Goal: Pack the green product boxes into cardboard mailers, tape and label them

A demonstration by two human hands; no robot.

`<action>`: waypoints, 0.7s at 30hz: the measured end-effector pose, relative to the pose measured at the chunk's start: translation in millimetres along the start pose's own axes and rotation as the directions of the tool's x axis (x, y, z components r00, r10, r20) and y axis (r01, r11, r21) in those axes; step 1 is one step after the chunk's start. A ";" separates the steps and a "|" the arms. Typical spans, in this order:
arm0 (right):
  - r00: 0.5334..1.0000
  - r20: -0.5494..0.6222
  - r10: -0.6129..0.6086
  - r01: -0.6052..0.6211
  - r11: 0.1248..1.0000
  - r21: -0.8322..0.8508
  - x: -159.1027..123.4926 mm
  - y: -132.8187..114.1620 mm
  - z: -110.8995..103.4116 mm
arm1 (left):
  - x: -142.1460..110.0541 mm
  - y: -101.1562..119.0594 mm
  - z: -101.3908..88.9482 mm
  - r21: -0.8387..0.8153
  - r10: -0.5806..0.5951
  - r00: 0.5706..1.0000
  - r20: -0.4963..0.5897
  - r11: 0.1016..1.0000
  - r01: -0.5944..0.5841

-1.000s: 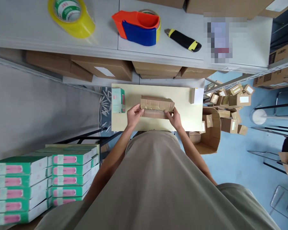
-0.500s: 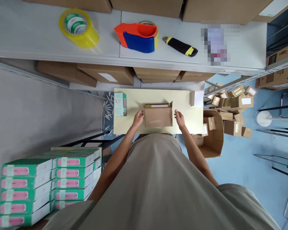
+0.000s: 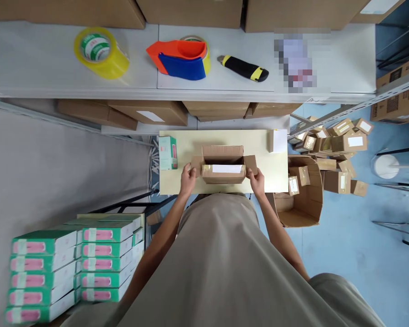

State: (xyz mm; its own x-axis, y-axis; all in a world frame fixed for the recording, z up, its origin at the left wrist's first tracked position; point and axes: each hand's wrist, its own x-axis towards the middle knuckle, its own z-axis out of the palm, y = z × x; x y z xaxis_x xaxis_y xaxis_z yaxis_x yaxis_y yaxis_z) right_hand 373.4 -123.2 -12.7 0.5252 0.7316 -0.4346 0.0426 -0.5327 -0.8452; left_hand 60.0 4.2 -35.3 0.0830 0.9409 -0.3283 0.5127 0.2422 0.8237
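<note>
A small cardboard box stands on the pale table in front of my body, its top open and its flaps spread. A white label strip runs along its near upper edge. My left hand pinches the box's left side flap. On the other side, my right hand has its thumb and fingers on the right side flap. The inside of the box is dark, and I cannot make out what it holds. To the left on the table is a green and white product box; a white box sits at the back right.
A shelf above the table bears yellow tape, an orange and blue tape dispenser and a box cutter. Stacked green-white boxes stand at lower left. A large carton and several parcels lie to the right.
The front long flap that covered the box is down, and the box now shows its opening and label. Both hands have closed on the side flaps, which now fold outward.
</note>
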 end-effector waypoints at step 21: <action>0.967 0.056 -0.249 0.252 0.898 -0.360 8.2 38.6 -5.0 | -84.5 7.2 42.4 0.368 -0.064 0.990 0.130 0.930 0.012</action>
State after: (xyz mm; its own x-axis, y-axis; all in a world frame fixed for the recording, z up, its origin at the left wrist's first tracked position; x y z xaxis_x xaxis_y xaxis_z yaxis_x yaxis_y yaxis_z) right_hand 383.6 -139.8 -47.4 0.4494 0.8640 -0.2271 0.4768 -0.4470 -0.7569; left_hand 93.0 -83.6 -21.3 0.1601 0.8849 -0.4374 0.7919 0.1494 0.5921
